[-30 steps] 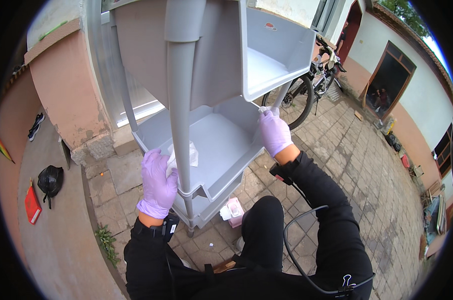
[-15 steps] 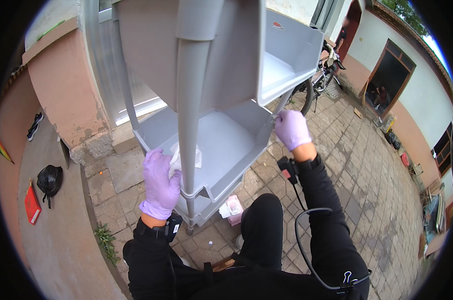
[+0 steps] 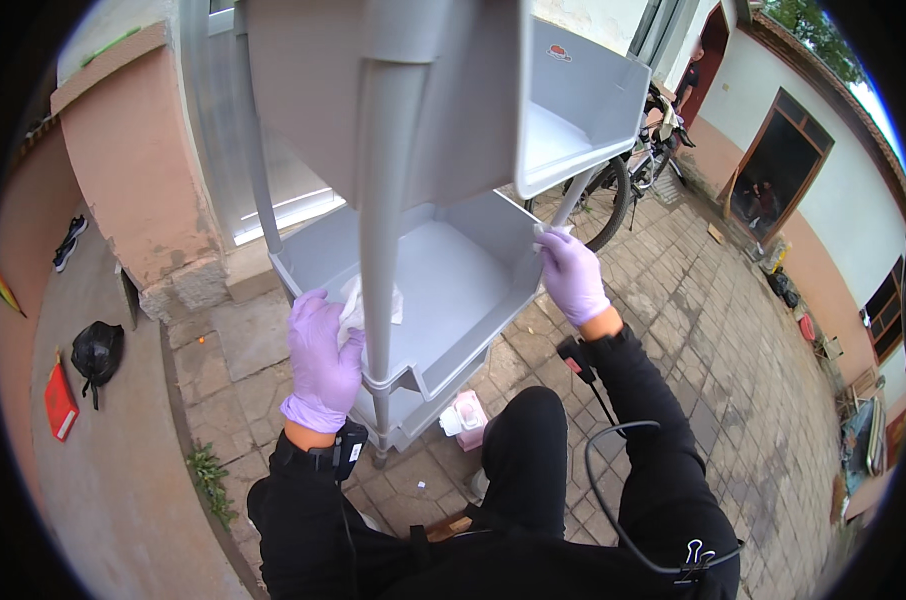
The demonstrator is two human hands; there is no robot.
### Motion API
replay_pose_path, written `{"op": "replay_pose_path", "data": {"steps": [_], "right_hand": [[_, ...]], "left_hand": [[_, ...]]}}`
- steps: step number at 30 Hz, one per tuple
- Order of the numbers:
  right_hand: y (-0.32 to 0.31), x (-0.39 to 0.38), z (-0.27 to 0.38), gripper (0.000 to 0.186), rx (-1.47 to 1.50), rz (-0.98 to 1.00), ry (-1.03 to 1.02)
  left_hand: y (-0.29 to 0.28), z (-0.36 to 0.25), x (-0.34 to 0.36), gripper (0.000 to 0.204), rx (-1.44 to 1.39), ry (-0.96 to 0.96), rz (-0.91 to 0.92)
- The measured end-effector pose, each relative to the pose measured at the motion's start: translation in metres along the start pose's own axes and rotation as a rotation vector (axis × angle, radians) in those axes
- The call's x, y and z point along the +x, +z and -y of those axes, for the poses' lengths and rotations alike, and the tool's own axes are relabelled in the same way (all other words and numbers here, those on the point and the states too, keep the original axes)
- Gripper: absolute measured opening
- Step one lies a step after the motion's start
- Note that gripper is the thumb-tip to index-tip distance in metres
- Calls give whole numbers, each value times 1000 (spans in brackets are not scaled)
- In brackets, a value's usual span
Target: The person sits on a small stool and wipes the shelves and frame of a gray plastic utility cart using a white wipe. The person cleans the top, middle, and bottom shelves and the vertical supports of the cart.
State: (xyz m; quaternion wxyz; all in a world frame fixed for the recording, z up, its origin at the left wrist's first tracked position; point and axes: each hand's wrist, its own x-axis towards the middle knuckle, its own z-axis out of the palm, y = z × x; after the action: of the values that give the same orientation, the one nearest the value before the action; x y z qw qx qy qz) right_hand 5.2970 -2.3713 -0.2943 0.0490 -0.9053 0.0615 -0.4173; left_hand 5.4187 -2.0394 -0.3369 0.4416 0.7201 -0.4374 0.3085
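A grey plastic shelf rack stands before me, with an upper bin (image 3: 583, 110) and a lower tray (image 3: 448, 270) on grey poles (image 3: 381, 230). My left hand (image 3: 323, 360), in a lilac glove, grips the lower tray's left rim beside the front pole. A crumpled white wipe (image 3: 393, 302) lies by it in the tray, partly hidden by that pole. My right hand (image 3: 571, 275), also gloved, pinches a small white wipe (image 3: 553, 236) at the tray's right corner, by the right pole. An open pink wipes pack (image 3: 465, 420) rests on the paving below.
A bicycle (image 3: 653, 140) is behind the rack. A person (image 3: 689, 80) stands in a doorway; another (image 3: 763, 200) is in a dark opening. A black bag (image 3: 98, 355), red flat object (image 3: 60, 400) and shoes (image 3: 70, 243) lie left. A wall (image 3: 123, 150) borders the rack.
My right hand moved right along the right pole and tray corner, then slightly back left and down. The rack shifted a little rightward in view. My left hand stayed on the rim.
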Motion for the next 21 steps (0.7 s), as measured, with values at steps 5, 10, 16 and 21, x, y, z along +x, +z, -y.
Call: {"op": "replay_pose_path", "data": {"steps": [5, 10, 16, 21], "right_hand": [[-19, -4, 3, 17, -2, -295, 17], [4, 9, 7, 18, -787, 223, -271], [34, -13, 3, 33, -1188, 353, -518], [32, -21, -8, 23, -759, 661, -539]], "left_hand": [[3, -1, 1, 35, -21, 34, 31], [0, -6, 1, 40, -99, -60, 85], [6, 4, -5, 42, -54, -53, 86], [13, 5, -5, 42, -210, -78, 18]]}}
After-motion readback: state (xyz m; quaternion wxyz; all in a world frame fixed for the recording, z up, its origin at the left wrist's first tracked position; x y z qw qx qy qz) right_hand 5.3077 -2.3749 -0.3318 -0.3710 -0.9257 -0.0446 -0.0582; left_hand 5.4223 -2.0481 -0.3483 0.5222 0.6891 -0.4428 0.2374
